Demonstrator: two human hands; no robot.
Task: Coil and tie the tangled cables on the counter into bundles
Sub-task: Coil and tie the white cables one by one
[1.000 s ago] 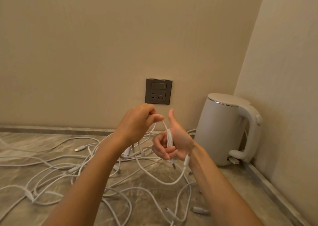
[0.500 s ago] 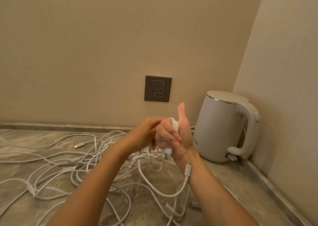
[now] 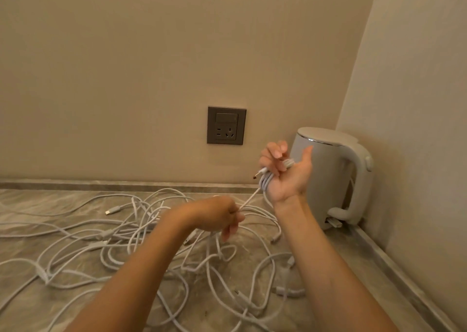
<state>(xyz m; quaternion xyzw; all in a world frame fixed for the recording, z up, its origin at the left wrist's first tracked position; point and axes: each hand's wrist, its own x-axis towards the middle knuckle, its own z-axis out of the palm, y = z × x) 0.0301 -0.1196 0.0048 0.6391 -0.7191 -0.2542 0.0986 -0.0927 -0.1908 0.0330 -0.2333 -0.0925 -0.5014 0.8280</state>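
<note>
Head view, the only one I have. My right hand (image 3: 285,172) is raised with its palm toward me, at about four o'clock from frame centre. Its fingers curl over a small coil (image 3: 266,181) of white cable wrapped round the palm, and the thumb stands free. A connector tip (image 3: 259,174) pokes out of the coil toward nine o'clock.

From the bottom of the coil a taut strand (image 3: 249,200) runs down toward seven o'clock into my left hand (image 3: 217,215). That hand pinches it between thumb and curled fingers, low at six o'clock, just above the tangle (image 3: 141,230). The rest of the cables lie in loose crossed loops on the counter (image 3: 38,200), spreading from six round to nine o'clock. A kettle (image 3: 336,175) stands at three o'clock of the right hand, close behind it, and a wall socket (image 3: 226,125) sits at ten o'clock of it.

I judge the step in hand to be winding this one cable round the right palm. To do it well I would:
- hold light tension;
- let the strand slide through the left pinch rather than yank it;
- lay each turn beside the last so the coil does not bunch.

My left forearm hides where the strand leaves the pile, so it may be threaded under other loops. I would feed slowly and stop if the whole pile lifts. I would also swing the right hand away from the kettle.
</note>
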